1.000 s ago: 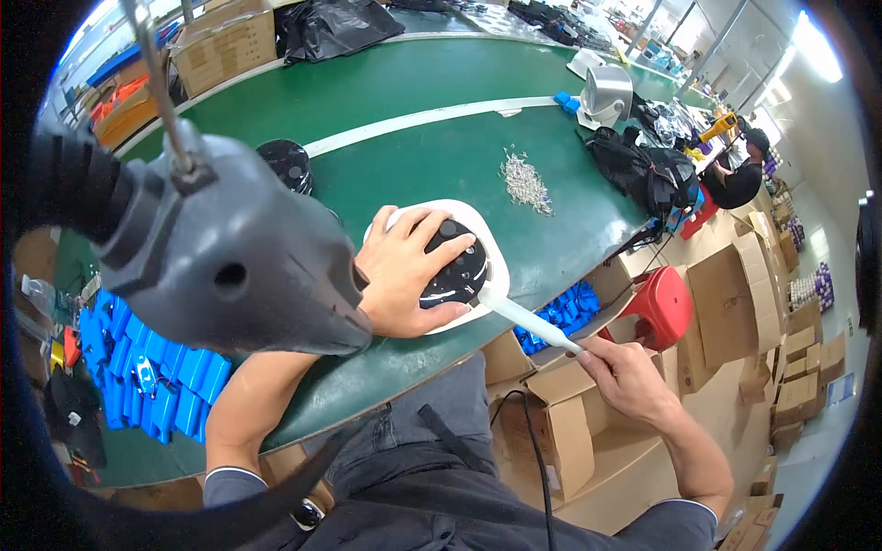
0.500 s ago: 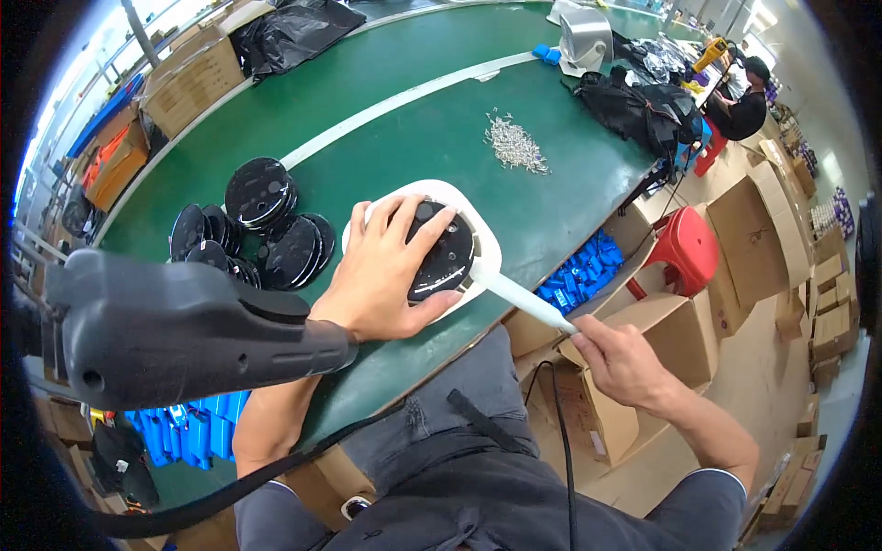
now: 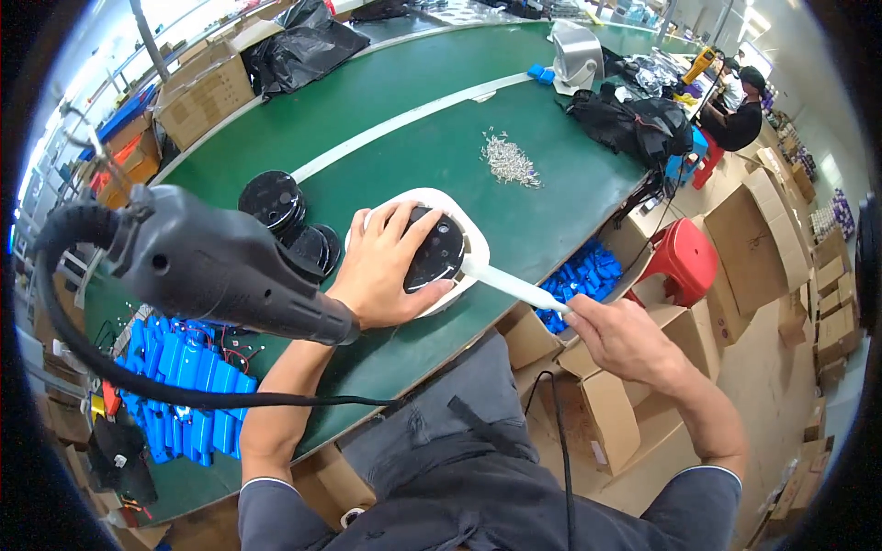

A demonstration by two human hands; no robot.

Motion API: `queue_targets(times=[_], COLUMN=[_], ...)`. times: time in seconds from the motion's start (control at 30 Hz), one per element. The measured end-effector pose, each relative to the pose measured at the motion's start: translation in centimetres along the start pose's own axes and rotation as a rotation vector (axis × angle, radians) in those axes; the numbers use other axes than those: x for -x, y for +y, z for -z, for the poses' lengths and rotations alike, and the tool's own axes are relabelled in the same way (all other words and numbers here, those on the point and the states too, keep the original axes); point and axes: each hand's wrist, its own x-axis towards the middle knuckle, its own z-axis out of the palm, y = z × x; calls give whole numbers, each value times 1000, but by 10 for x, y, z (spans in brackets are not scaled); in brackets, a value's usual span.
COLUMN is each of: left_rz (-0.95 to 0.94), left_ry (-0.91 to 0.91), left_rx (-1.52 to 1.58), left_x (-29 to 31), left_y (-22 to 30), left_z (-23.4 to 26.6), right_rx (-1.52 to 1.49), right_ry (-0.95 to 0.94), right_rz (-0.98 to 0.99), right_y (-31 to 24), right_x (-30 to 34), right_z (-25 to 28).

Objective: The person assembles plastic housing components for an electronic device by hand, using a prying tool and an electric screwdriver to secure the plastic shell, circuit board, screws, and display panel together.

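Note:
On the green table lies a white rounded housing (image 3: 475, 232) with a glossy black disc (image 3: 439, 260) set in its round opening. My left hand (image 3: 375, 268) rests flat across the disc and the housing's left side, its fingers spread. A pale, translucent bar (image 3: 514, 285) runs from the housing's right side toward me. My right hand (image 3: 629, 340) has its fingers closed round the bar's outer end, past the table edge. A black corded tool (image 3: 225, 266) hangs over my left forearm and hides part of it. Behind the tool, a stack of black discs (image 3: 271, 199) is partly covered.
Small metal screws (image 3: 511, 160) lie heaped beyond the housing. Blue wrapped packs (image 3: 188, 390) with thin wires fill the table's left side. At right stand open cardboard boxes (image 3: 606, 418), blue packs (image 3: 585, 275) and a red stool (image 3: 684, 262). A seated person (image 3: 742, 119) is farther back.
The view has shifted slightly. The black tool has turned and moved right, its cord now looping at the left, and more blue packs show. Both hands keep their places on the disc and bar.

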Motion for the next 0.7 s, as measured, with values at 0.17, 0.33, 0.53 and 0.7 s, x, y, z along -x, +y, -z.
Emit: queue_targets(times=[0.17, 0.33, 0.53, 0.7], left_rz=[-7, 13, 29, 28], left_ry=[28, 9, 12, 16], left_rx=[-6, 26, 9, 18], left_x=[-1, 0, -3, -1], left_y=[0, 2, -3, -4], left_z=[-4, -2, -1, 0], right_rx=[32, -88, -136, -165], right_ry=[-47, 20, 5, 60], right_rz=[-44, 7, 50, 63], right_y=[-2, 6, 25, 23], right_x=[1, 1, -11, -8], right_z=[7, -11, -26, -40])
